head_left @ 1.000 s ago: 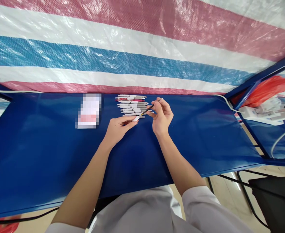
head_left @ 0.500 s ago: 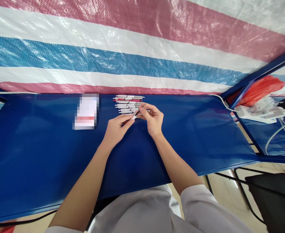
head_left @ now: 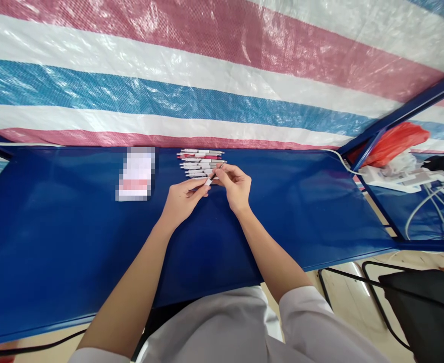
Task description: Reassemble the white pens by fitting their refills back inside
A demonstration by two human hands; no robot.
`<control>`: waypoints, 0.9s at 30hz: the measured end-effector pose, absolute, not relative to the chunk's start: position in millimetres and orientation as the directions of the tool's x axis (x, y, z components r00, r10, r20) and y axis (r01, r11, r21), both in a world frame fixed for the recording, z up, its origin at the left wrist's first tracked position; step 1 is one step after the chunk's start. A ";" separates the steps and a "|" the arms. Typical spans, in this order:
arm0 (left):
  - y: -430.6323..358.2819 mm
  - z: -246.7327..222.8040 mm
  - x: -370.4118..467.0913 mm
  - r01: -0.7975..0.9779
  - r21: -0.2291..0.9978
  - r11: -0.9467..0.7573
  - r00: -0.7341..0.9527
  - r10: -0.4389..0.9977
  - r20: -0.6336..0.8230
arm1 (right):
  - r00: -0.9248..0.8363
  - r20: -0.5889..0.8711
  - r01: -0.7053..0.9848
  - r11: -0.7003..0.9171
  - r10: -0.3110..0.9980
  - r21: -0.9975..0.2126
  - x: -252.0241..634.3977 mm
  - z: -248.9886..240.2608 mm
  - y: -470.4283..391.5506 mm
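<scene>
My left hand pinches the white barrel of a pen between thumb and fingers. A dark, slim part of this pen runs up and to the right from the barrel. My right hand is closed on that dark part, and a small metallic end shows above its fingertips. Just beyond my hands lies a row of pens, mostly white with grey ends, and one is red. My fingers partly hide the nearest pens of the row.
A blurred-out white rectangular thing with a red band lies left of the pens on the blue table. Striped plastic sheeting hangs behind. At right are a blue frame post, a red bag, white cables and a dark chair.
My right hand has come slightly nearer to my left, and less of the dark part shows between them. The view has shifted a little.
</scene>
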State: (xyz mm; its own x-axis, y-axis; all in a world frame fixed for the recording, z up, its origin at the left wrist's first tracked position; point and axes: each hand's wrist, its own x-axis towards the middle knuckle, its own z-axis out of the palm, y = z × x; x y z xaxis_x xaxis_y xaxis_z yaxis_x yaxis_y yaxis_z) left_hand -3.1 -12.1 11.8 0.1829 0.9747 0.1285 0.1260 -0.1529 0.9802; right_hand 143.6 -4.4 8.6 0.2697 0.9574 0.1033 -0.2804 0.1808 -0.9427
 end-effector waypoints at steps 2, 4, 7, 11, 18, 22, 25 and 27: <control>-12.0 11.5 -3.6 0.126 0.978 -0.168 0.182 0.973 0.144 | 0.259 0.121 -0.269 0.192 0.958 -0.944 143.4 7.5 -4.3; -11.7 10.3 -4.3 0.122 0.975 -0.187 0.184 0.969 0.163 | 0.249 0.125 -0.245 0.187 0.960 -0.951 143.2 6.7 -3.7; -11.3 8.1 -5.5 0.129 0.969 -0.210 0.180 0.966 0.185 | 0.250 0.140 -0.200 0.193 0.958 -0.961 143.1 6.3 -2.5; -10.5 4.9 -7.2 0.149 0.962 -0.230 0.168 0.964 0.205 | 0.259 0.170 -0.165 0.217 0.951 -0.962 142.3 6.3 -1.4; -8.2 -1.2 -10.7 0.203 0.946 -0.252 0.135 0.964 0.228 | 0.214 0.174 -0.105 0.200 0.961 -0.974 141.7 10.7 0.5; -7.3 1.5 -15.0 0.190 0.965 -0.179 0.087 0.982 0.165 | 0.086 0.164 0.060 0.159 0.983 -0.985 151.2 17.5 4.1; -6.2 5.4 -19.6 0.165 0.982 -0.091 0.012 0.996 0.090 | -0.003 0.218 0.238 0.213 0.976 -0.948 162.7 19.4 4.7; -4.8 6.4 -22.5 0.134 0.990 -0.054 -0.026 0.998 0.058 | -0.119 0.291 0.438 0.314 0.949 -0.842 170.3 18.6 3.9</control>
